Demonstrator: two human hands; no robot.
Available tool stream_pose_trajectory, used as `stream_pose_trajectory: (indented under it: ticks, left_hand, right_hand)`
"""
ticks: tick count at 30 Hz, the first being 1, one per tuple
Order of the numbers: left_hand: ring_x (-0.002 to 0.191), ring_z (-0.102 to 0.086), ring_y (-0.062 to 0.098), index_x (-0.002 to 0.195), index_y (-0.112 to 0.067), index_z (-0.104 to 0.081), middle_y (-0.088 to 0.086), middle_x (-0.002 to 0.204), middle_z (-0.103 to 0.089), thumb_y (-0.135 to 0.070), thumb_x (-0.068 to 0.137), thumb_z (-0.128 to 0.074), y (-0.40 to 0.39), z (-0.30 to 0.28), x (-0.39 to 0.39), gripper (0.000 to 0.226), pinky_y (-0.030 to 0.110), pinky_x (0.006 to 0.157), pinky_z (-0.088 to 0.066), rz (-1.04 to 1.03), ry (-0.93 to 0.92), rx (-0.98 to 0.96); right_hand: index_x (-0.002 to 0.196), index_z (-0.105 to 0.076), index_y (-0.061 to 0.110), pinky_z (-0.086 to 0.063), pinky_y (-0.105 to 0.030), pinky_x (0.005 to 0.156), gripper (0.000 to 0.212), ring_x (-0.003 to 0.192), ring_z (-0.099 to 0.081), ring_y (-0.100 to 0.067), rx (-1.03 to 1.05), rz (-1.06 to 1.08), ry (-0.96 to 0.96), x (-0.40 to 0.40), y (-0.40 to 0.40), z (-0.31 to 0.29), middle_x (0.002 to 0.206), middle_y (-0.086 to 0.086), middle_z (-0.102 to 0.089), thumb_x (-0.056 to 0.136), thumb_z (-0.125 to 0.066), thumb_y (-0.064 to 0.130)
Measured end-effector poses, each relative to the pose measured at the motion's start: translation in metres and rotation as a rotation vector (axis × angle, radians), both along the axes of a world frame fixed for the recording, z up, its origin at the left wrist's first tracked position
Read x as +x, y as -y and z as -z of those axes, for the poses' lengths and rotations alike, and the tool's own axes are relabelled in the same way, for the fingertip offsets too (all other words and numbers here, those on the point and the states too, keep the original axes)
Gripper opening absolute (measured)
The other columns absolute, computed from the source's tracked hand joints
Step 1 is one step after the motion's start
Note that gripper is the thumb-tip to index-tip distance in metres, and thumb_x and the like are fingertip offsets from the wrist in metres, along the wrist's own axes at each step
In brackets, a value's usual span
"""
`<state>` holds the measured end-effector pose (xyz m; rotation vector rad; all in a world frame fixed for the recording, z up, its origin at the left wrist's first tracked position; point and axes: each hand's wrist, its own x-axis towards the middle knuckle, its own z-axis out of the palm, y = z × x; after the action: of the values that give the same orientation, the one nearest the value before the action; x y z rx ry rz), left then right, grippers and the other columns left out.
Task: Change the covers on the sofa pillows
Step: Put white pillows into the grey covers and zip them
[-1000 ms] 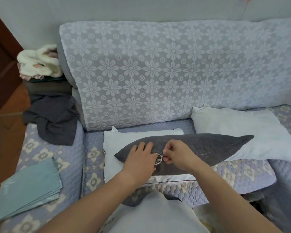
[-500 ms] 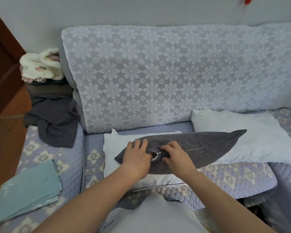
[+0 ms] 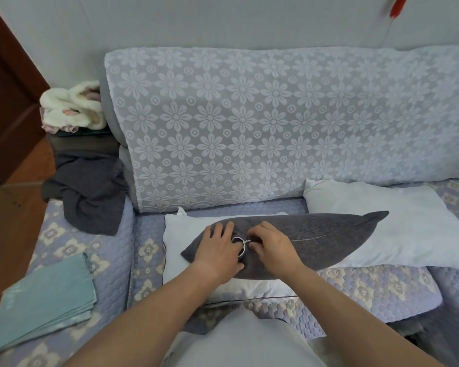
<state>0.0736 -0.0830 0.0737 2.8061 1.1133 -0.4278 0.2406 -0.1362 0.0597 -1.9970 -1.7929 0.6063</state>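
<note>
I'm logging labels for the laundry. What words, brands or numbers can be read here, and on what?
None can be read.
The small white tag at the corner of the bare white pillow: too small and blurred to read.
The grey pillow, both hands on it, and the folded teal covers show no print.

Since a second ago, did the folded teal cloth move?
No. The folded teal cloth keeps its place on the flowered quilted sofa seat, its near corner still beside the same seat seam.

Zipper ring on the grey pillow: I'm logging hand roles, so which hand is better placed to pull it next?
Probably the right hand: its fingertips pinch at the zipper ring, and the seam runs rightward. The left hand lies flat on the grey pillow, steadying it.
</note>
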Motion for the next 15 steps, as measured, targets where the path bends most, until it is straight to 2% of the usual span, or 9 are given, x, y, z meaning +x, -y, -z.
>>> stream_pose_trajectory:
  ticks: [2,4,6,8,11,13,15]
  left_hand:
    - [0.137,-0.035,0.035,0.124,-0.023,-0.058,0.014,0.153,-0.034,-0.044,0.093,-0.054,-0.003,0.001,-0.006,0.037,0.048,0.114,-0.029,0.068,0.17,0.013]
    - [0.124,-0.049,0.031,0.114,-0.021,-0.062,0.01,0.136,-0.053,-0.028,0.091,-0.057,-0.006,0.003,-0.011,0.025,0.044,0.104,-0.041,0.125,0.351,0.032]
    - [0.117,-0.053,0.03,0.112,-0.022,-0.064,0.008,0.129,-0.058,-0.021,0.089,-0.058,-0.009,0.009,-0.016,0.024,0.043,0.099,-0.045,0.115,0.433,0.038]
    - [0.126,-0.047,0.033,0.118,-0.025,-0.063,0.01,0.141,-0.05,-0.03,0.088,-0.06,-0.007,0.012,-0.015,0.03,0.046,0.106,-0.041,0.078,0.337,0.047]
    - [0.143,-0.025,0.038,0.133,-0.027,-0.059,0.014,0.161,-0.022,-0.044,0.096,-0.051,-0.006,0.005,-0.005,0.041,0.052,0.116,-0.023,0.02,0.102,0.019]
    - [0.146,-0.017,0.04,0.139,-0.028,-0.053,0.012,0.165,-0.01,-0.048,0.099,-0.046,-0.006,-0.002,0.003,0.046,0.055,0.118,-0.017,0.029,-0.034,0.024]
    - [0.146,-0.015,0.04,0.142,-0.027,-0.05,0.013,0.166,-0.009,-0.049,0.099,-0.046,-0.006,-0.005,0.006,0.048,0.056,0.118,-0.014,0.015,-0.069,0.026]
  right_hand:
    - [0.114,-0.066,0.023,-0.049,-0.033,0.08,0.024,0.093,-0.057,-0.01,0.035,0.005,-0.014,0.003,0.0,0.001,0.102,0.014,-0.051,0.091,-0.065,0.018]
    - [0.115,-0.068,0.024,-0.049,-0.028,0.077,0.024,0.092,-0.057,-0.007,0.106,0.012,-0.003,0.007,0.001,0.0,0.105,0.013,-0.054,0.091,-0.066,0.018]
    - [0.112,-0.071,0.024,-0.05,-0.026,0.074,0.022,0.091,-0.059,-0.007,0.163,0.0,0.025,0.007,0.001,0.0,0.106,0.012,-0.057,0.091,-0.067,0.017]
    - [0.107,-0.073,0.022,-0.051,-0.027,0.07,0.018,0.087,-0.061,-0.011,0.19,-0.041,0.062,0.003,-0.001,0.001,0.104,0.01,-0.059,0.09,-0.067,0.017]
    - [0.098,-0.073,0.018,-0.052,-0.033,0.063,0.01,0.081,-0.062,-0.017,0.21,-0.105,0.109,-0.001,-0.005,0.005,0.097,0.007,-0.061,0.091,-0.066,0.015]
    - [0.093,-0.072,0.016,-0.052,-0.037,0.064,0.009,0.083,-0.062,-0.021,0.178,-0.104,0.13,0.0,-0.009,0.008,0.092,0.004,-0.06,0.093,-0.063,0.013]
    - [0.094,-0.07,0.014,-0.052,-0.039,0.069,0.011,0.086,-0.061,-0.023,0.121,-0.096,0.12,0.0,-0.014,0.008,0.091,0.001,-0.06,0.095,-0.06,0.013]
